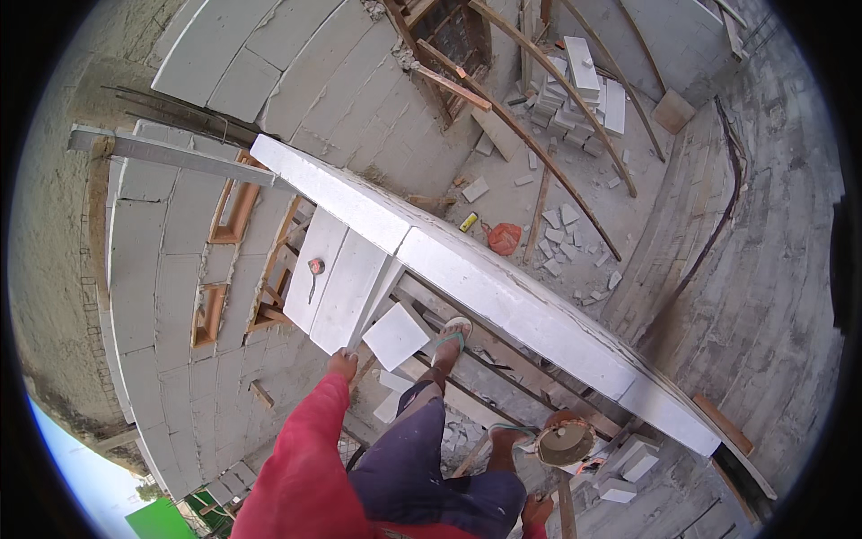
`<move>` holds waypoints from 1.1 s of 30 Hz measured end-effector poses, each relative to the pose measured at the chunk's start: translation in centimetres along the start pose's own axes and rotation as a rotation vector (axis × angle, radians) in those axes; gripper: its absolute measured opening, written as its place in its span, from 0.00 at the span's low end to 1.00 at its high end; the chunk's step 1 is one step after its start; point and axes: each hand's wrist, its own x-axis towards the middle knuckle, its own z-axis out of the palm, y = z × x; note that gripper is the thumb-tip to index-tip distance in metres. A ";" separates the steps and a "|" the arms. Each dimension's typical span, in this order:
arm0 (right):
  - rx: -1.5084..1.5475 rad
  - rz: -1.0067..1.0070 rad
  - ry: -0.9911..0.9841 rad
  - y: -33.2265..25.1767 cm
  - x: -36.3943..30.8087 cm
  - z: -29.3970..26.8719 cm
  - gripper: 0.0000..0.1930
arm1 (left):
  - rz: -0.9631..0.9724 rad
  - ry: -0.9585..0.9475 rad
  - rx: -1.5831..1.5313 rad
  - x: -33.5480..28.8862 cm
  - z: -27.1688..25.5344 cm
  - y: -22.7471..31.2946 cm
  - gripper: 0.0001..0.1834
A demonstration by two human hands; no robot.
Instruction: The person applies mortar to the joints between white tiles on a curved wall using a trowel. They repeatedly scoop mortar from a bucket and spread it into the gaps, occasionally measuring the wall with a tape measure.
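My left hand [342, 364], at the end of a red sleeve, is closed at the near corner of a white building block [356, 280]; its fingertips are partly hidden. A pale strip along that block's right edge may be its shaded side or a separate straightedge. Alongside lies another white block [316, 256], bearing a small red and black tape measure [316, 267]. Only part of my right hand [537, 510] shows at the lower edge, close to a round bucket [566, 440] of grey mortar; its fingers cannot be made out.
A long white block wall [503, 283] runs diagonally ahead. My sandalled feet [453, 332] stand on planks above a gap, beside a loose white block [396, 337]. Beyond the wall are slanted wooden poles [561, 76], stacked blocks [575, 112], rubble, and an orange bag [504, 238].
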 end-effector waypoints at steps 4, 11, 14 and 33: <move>-0.102 -0.356 0.064 -3.2 2.5 4.7 0.15 | -0.100 0.117 -0.080 11.8 -0.4 -4.6 0.23; -0.584 -0.661 -0.252 -10.1 5.4 2.9 0.31 | -0.208 0.296 -0.120 29.8 -0.9 -7.5 0.37; -0.574 -0.233 -0.475 -11.5 6.2 2.5 0.34 | -0.202 0.382 -0.183 35.7 -1.4 -7.3 0.43; -0.310 -0.009 -0.294 -29.4 6.7 7.0 0.17 | 0.129 0.366 -0.289 43.0 5.8 -12.6 0.18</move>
